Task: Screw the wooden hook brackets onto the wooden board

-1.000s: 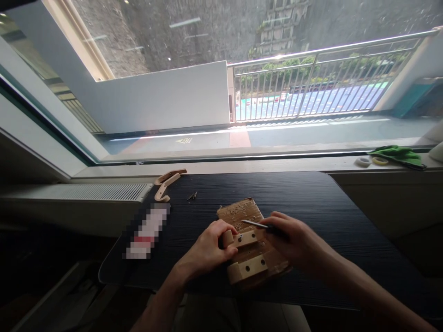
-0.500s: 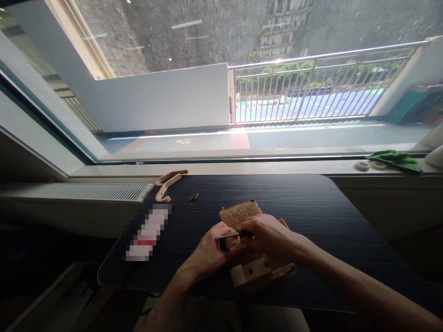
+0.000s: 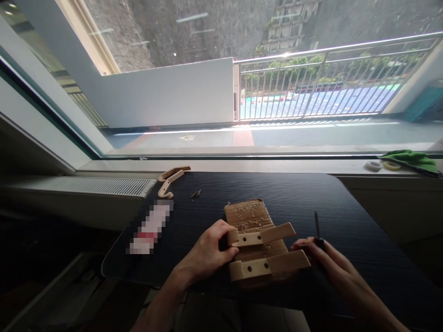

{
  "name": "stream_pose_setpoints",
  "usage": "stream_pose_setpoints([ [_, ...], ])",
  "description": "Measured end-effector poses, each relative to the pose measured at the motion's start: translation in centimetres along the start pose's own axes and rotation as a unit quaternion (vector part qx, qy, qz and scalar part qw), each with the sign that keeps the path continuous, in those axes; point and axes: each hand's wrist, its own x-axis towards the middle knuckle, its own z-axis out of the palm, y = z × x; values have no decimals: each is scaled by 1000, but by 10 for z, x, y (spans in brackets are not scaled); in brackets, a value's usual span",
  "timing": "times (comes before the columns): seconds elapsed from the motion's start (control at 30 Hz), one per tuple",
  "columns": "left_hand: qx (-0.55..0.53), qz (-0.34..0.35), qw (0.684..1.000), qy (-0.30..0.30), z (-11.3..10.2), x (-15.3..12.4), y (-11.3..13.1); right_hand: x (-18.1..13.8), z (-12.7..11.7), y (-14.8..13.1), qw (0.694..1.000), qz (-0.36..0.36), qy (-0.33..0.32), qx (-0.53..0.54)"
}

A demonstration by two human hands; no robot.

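Upper hook (image 3: pixel 252 239), a bent strip of pale wood, lies across a piece of cardboard (image 3: pixel 247 213) on the dark tabletop (image 3: pixel 287 189), right in front of the seated person. Lower hook (image 3: pixel 258 267), much like it, sits on the same cardboard, nearer the person and roughly alongside, a gap between the two. Each shows two dark holes in its flat middle, and the far part of the cardboard is peppered with small pits. The left hand (image 3: pixel 212 244) has its fingers and thumb pinched around the curled end of the upper hook. Over on the other side, the right hand (image 3: pixel 330 262) has its fingers curled closed about the dark handle of a screwdriver (image 3: pixel 316 226), whose shaft points up and away from the person. Those fingertips are close by the straight end of the lower hook; whether they touch it I can't tell. Toward the far left of the tabletop, a few screws (image 3: pixel 195 193) lie together near two loose hooks (image 3: pixel 166 186), with a blurred-out pale item (image 3: pixel 151 228) just this side of them. On the sill (image 3: pixel 242 166), two tape rolls (image 3: pixel 373 166) sit beside a green glove (image 3: pixel 411 160).
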Motion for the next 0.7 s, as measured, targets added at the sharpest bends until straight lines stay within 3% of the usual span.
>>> stream_pose_setpoints([
  [0.13,0,-14,1000,-12,1,-5,2,-20,16,2,997,66,22,14],
  [0.5,8,-24,1000,-19,1,-3,-3,-12,5,6,997,20,-1,-70],
  [0.7,4,-20,1000,-19,1,0,-8,-7,-4,16,993,53,-7,-104],
])
